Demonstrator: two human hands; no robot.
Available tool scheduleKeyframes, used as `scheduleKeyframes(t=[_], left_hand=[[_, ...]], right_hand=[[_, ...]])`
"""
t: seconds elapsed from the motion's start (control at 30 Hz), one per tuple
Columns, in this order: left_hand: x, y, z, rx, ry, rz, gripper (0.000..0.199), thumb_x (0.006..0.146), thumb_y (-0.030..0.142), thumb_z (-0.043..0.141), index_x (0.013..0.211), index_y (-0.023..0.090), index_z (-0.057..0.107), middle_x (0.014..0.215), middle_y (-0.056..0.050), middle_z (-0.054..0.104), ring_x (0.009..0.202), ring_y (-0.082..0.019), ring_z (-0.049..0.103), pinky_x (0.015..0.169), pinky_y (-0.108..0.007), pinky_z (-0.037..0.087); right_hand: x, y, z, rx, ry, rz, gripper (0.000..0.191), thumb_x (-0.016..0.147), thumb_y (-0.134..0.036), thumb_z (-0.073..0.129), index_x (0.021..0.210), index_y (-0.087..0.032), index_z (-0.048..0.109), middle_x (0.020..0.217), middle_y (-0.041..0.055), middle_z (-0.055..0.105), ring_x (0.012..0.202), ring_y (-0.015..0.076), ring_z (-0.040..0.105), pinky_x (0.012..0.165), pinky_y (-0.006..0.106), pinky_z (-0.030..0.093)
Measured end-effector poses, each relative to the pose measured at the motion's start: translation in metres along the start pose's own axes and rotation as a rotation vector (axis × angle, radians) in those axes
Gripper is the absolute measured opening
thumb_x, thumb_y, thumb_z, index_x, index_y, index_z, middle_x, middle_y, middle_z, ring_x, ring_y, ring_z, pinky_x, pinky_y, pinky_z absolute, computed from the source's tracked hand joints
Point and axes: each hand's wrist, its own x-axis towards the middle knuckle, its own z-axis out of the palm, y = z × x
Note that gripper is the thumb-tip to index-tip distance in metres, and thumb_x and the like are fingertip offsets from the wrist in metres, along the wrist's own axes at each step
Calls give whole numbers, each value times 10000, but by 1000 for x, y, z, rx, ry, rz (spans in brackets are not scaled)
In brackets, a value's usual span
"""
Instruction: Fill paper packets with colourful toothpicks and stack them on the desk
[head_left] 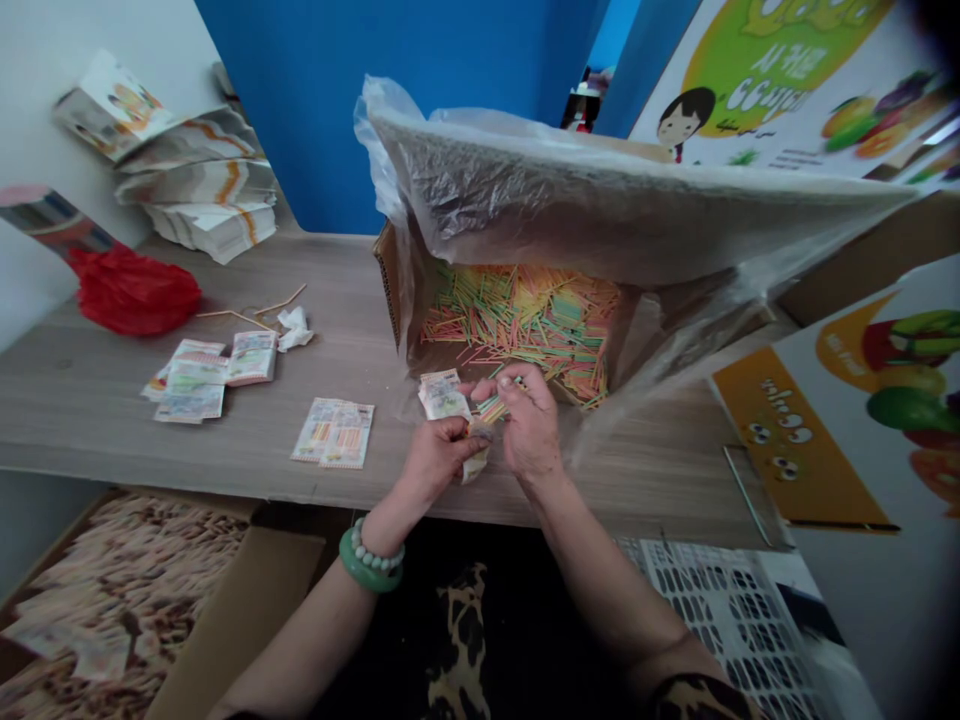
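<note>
My left hand, with a green bangle and a bead bracelet at the wrist, pinches a small printed packet at the table's front edge. Right beside it, my right hand has its fingers closed on a few thin coloured sticks, held at the packet's mouth. Another printed packet lies just beyond my left hand. Behind both hands, a plastic-lined cardboard box holds a heap of loose pink, yellow and green sticks. How far the sticks reach into the packet is hidden by my fingers.
Filled packets and packet stacks lie on the left of the table. Farther back are a red plastic bag and bundles of wrappers. Below left stands a carton of packets; printed cartons stand at right.
</note>
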Motion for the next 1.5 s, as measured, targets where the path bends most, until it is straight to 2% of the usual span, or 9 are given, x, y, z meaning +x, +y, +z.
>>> scheduleKeyframes(t=[0.43, 0.63, 0.8, 0.9, 0.97, 1.13, 1.23, 1.37, 1.5], left_hand=[[3, -1, -6, -99, -117, 18, 342, 640, 459, 753, 709, 139, 657, 544, 14, 504, 470, -93, 401, 464, -235, 282], [9, -4, -1, -131, -226, 166, 413, 710, 511, 753, 603, 142, 601, 581, 22, 460, 572, -96, 392, 559, -240, 305], [21, -14, 1, -436, -139, 83, 420, 641, 520, 837, 785, 141, 727, 769, -38, 643, 765, -147, 542, 737, -271, 418], [25, -15, -3, -576, -106, 40, 430, 592, 472, 885, 837, 144, 754, 816, -54, 685, 776, -148, 573, 773, -274, 447], [24, -13, -6, -595, -103, 59, 410, 615, 458, 880, 851, 145, 762, 825, -54, 693, 796, -147, 585, 794, -269, 453], [10, -8, -8, -519, -79, 119, 379, 668, 456, 848, 868, 145, 766, 814, -51, 690, 815, -154, 589, 772, -265, 448], [1, -13, -13, -511, -26, 89, 385, 648, 457, 859, 851, 145, 762, 816, -50, 696, 794, -153, 593, 755, -265, 454], [-10, -22, -21, -558, 220, 76, 403, 606, 445, 876, 860, 156, 756, 833, -47, 710, 823, -162, 612, 788, -273, 477], [-24, -24, -25, -572, 222, 72, 401, 624, 458, 861, 852, 148, 749, 811, -44, 705, 774, -157, 606, 779, -286, 486]], right_hand=[[-2, 2, -21, -98, -156, 115, 203, 845, -419, 635, 798, -262, 516, 714, -9, 711, 1049, 234, 686, 941, 435, 506], [2, 8, -28, -147, -322, 118, 211, 879, -424, 624, 766, -255, 572, 993, 12, 767, 1269, 215, 581, 1138, 461, 375], [6, 6, -37, -480, -426, 72, 338, 896, -574, 576, 962, -269, 707, 1282, 45, 679, 1291, 229, 550, 1158, 463, 344], [5, 6, -52, -449, -383, 60, 410, 916, -567, 545, 1230, -326, 649, 1402, 34, 596, 1309, 215, 534, 1148, 447, 364], [2, 11, -61, -467, -292, 60, 367, 901, -500, 583, 1218, -329, 653, 1328, 27, 638, 1245, 209, 571, 1113, 436, 396], [-8, 23, -59, -674, -248, 121, 143, 787, -360, 627, 749, -239, 693, 986, 31, 720, 1007, 226, 626, 982, 418, 448], [-17, 23, -45, -668, -341, 98, 185, 821, -388, 581, 817, -243, 696, 943, 27, 702, 945, 208, 615, 915, 377, 449], [-28, 28, -29, -610, -446, 135, 295, 897, -480, 488, 883, -241, 660, 843, 8, 655, 824, 176, 578, 787, 317, 436], [-33, 45, -18, -685, -392, 90, 280, 845, -390, 537, 626, -219, 498, 664, -19, 515, 712, 155, 499, 681, 282, 385]])
